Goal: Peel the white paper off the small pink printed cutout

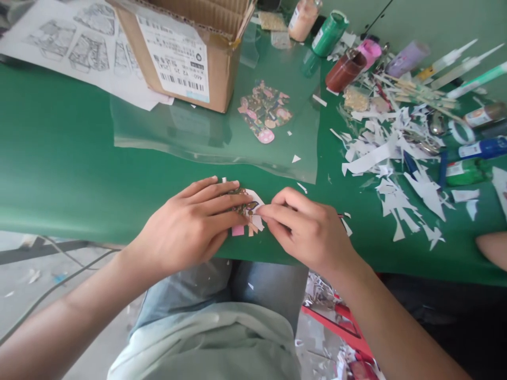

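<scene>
A small patterned paper cutout [253, 207] with a white border lies near the table's front edge, with pink and tan bits along its lower side. Flat over its left part rests my left hand [198, 216], fingers stretched out, hiding much of it. My right hand [304, 224] has thumb and fingers pinched together at the cutout's right white edge. Whether anything else is inside that pinch is hidden. Beyond both hands, a clear plastic sheet [178, 132] carries a cluster of colourful cut pieces [265, 108].
A cardboard box [182, 58] stands at the back on the sheet, beside printed papers [83, 47]. White paper scraps [388, 153] are heaped to the right, among paint bottles [330, 34] and nozzle-tipped tubes [447, 60]. Another person's arm [493, 249] shows at the right edge.
</scene>
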Demonstrator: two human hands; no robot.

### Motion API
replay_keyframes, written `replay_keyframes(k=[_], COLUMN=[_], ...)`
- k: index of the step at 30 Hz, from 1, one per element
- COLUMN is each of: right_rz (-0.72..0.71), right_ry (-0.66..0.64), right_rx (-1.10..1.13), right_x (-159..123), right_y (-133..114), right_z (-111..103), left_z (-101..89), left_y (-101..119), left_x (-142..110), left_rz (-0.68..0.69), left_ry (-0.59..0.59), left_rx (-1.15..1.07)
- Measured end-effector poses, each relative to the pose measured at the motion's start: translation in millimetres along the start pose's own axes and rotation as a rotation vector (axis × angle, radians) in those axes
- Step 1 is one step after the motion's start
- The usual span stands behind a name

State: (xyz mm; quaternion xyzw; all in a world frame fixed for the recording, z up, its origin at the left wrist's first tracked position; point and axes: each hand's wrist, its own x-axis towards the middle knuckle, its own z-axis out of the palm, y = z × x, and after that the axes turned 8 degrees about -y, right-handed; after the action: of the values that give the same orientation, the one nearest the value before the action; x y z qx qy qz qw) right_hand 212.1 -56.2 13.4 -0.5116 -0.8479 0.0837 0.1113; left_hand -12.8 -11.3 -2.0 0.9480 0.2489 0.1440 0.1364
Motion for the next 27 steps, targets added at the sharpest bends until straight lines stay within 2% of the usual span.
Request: replay_keyframes(k=[10, 18, 22, 27], right_rz=[-0.034, 0.027, 0.014, 0.009], right_ry=[0.000, 0.000, 0.021, 0.039], right_rx=[-0.118, -0.144, -0.082, -0.115], right_x=[-3, -21, -22, -24], right_y=[-2, 0, -8, -17], right_z=[0, -11, -4, 7], left_z=[0.5, 2.9, 3.0, 0.5], left_y=[0, 1, 1, 3], left_x=[1, 1, 0, 1], left_rz=[-0.011, -0.014, -0.016, -0.029], left_ry=[0.007, 0.041, 0.060, 0.068], left_rx=[-0.025, 0.027, 0.069, 0.117])
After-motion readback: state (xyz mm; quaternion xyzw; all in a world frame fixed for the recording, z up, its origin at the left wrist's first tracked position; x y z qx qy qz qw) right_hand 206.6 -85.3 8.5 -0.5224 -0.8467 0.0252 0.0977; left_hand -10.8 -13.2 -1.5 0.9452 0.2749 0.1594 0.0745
